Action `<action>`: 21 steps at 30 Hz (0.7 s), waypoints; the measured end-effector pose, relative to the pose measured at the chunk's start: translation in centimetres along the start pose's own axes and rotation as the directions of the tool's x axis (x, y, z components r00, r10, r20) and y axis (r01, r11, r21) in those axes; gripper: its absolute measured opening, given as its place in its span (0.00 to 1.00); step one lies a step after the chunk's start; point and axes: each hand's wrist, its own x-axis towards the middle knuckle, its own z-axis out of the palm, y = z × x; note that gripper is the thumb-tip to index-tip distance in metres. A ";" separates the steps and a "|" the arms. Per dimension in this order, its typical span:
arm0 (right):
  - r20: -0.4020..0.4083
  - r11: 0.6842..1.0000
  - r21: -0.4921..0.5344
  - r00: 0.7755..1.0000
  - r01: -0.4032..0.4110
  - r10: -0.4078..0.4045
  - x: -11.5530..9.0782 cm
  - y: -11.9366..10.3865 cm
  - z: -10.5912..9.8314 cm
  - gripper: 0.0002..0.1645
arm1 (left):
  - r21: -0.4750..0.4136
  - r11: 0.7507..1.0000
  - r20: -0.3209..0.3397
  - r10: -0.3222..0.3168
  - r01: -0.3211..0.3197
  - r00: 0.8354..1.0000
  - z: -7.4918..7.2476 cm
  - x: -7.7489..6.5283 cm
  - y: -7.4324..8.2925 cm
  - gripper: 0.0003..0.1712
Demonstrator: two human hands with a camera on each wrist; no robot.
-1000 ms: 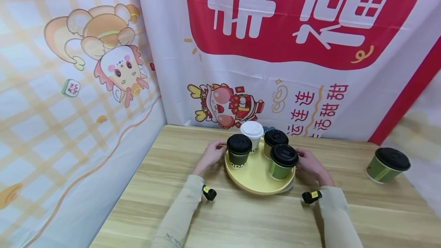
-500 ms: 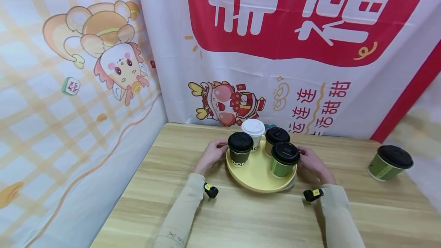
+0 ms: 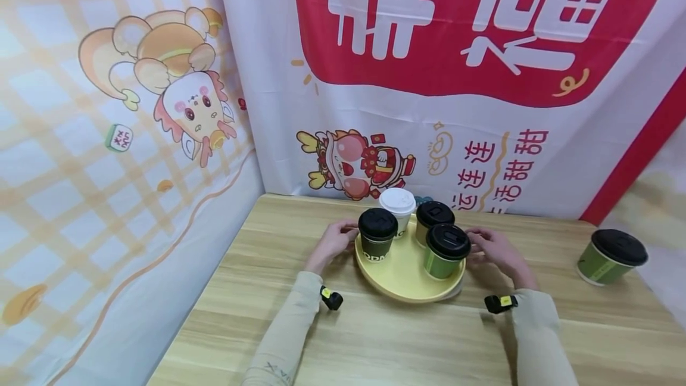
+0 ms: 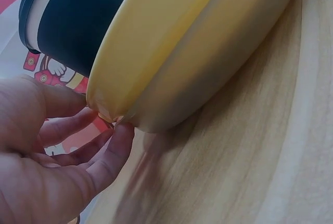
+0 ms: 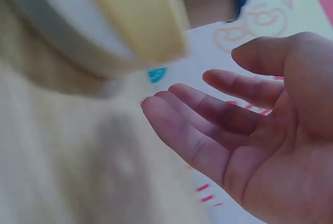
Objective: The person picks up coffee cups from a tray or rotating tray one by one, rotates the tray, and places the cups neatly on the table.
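Note:
A round yellow plate (image 3: 402,288) sits over a greyish round piece (image 3: 452,292) on the table. It carries a dark paper cup (image 3: 377,244) with a black lid at left, a white-lidded cup (image 3: 398,202) behind, a brown cup (image 3: 433,214) at back right and a green cup (image 3: 443,264) at front right. My left hand (image 3: 333,243) pinches the plate's left edge; in the left wrist view, thumb and fingertips meet at the rim (image 4: 112,86). Beside the right edge, my right hand (image 3: 495,251) has its fingers extended, apart from the rim (image 5: 161,31) in the right wrist view.
Another green cup (image 3: 611,258) with a black lid stands far right on the wooden table (image 3: 396,344). A printed cloth (image 3: 354,106) hangs right behind the table, and a checked cloth (image 3: 53,183) hangs along the left.
My right hand has come away from the plate's edge, moving slightly right. The left hand stays at the rim, and the cups keep their places on the plate.

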 end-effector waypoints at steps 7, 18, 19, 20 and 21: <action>-0.005 0.986 -0.149 0.997 0.073 -0.075 -1.3 -3.3 -1.6 0.29 | 0.005 1.000 0.011 0.000 0.000 1.000 -0.1 0.3 -0.2 0.14; 0.024 0.858 -0.477 0.979 0.188 -0.202 -2.8 -9.0 -0.7 0.24 | 0.001 1.000 0.009 -0.003 0.003 1.000 -0.2 0.1 0.2 0.14; 0.028 0.839 -0.509 0.978 0.193 -0.208 -2.9 -9.3 -0.5 0.25 | 0.004 1.000 0.010 -0.004 0.004 1.000 -0.2 0.1 0.1 0.13; 0.032 0.816 -0.543 0.976 0.198 -0.216 -3.0 -9.6 -0.1 0.26 | 0.006 1.000 0.011 -0.004 0.004 1.000 -0.2 0.1 0.1 0.13; 0.037 0.788 -0.580 0.974 0.204 -0.225 -3.2 -9.9 0.2 0.26 | 0.007 1.000 0.011 -0.005 0.005 1.000 -0.2 0.1 0.0 0.13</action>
